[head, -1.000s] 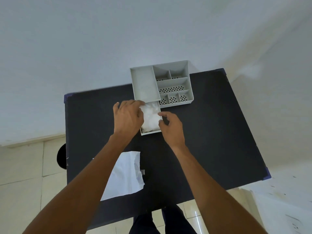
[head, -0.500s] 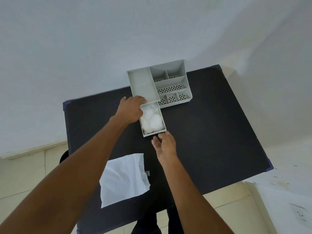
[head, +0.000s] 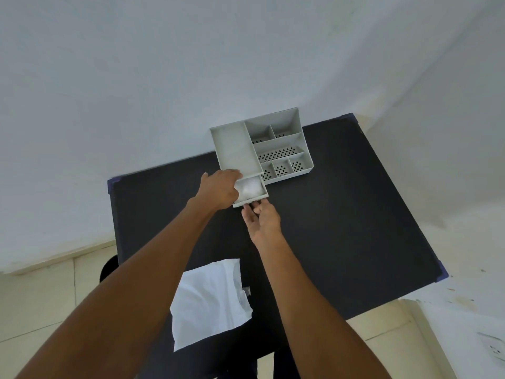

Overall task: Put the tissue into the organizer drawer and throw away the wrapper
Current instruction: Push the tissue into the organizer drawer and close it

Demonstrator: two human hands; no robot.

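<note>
A grey desk organizer [head: 235, 149] with several compartments stands at the far side of the black table [head: 341, 228]. Its drawer [head: 250, 202] sticks out a short way toward me, and white tissue [head: 250, 187] lies inside it. My left hand [head: 218, 191] rests against the drawer's left side and over part of the tissue; I cannot tell if it grips anything. My right hand [head: 262, 218] has its fingertips on the drawer's front panel, fingers extended. The white wrapper [head: 207, 300] lies flat near the table's front edge, between my forearms.
A white wall rises right behind the table. Tiled floor shows on the left and at the front right. A dark round object [head: 109, 269] sits by the table's left edge. My legs [head: 278, 365] are below the front edge.
The drawer has slid further into the organizer, so less tissue shows. My right hand left the tissue and moved to the drawer front. My left hand stays at the drawer's left side.
</note>
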